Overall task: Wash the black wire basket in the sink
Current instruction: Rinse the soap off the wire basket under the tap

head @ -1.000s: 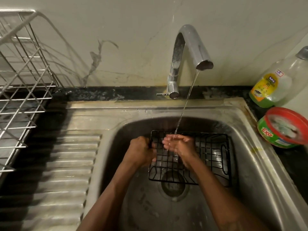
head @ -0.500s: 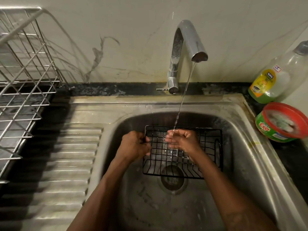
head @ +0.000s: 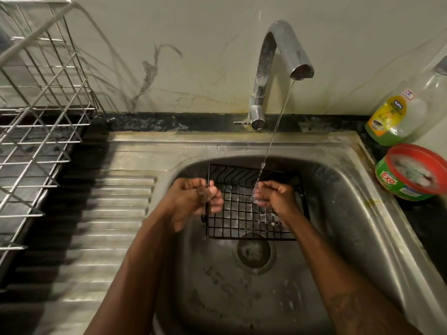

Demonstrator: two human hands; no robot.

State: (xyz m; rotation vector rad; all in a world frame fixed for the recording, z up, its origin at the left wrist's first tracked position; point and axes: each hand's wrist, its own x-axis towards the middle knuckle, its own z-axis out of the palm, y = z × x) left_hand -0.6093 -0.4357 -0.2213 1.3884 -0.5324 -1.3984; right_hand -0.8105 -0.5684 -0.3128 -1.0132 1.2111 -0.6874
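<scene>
- Basket [head: 242,213] mid-rinse under running tap [head: 283,44] in sink [head: 338,153].
- Left hand [head: 193,199] grips rim; right hand [head: 273,197] on mesh, grip unclear.
- Guessing wash isn't finished; draining left.

In the steel sink [head: 362,213], the black wire basket [head: 242,213] has its near edge over the drain [head: 254,255]. The left hand [head: 193,201] grips its left wall. The right hand [head: 275,197], fingers bent, rests on the mesh under the tap's [head: 278,56] thin stream [head: 278,122]; whether it pinches a wire is unclear.

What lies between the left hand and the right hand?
In the head view, the grid floor of the black wire basket spans the gap between left hand and right hand.
</scene>
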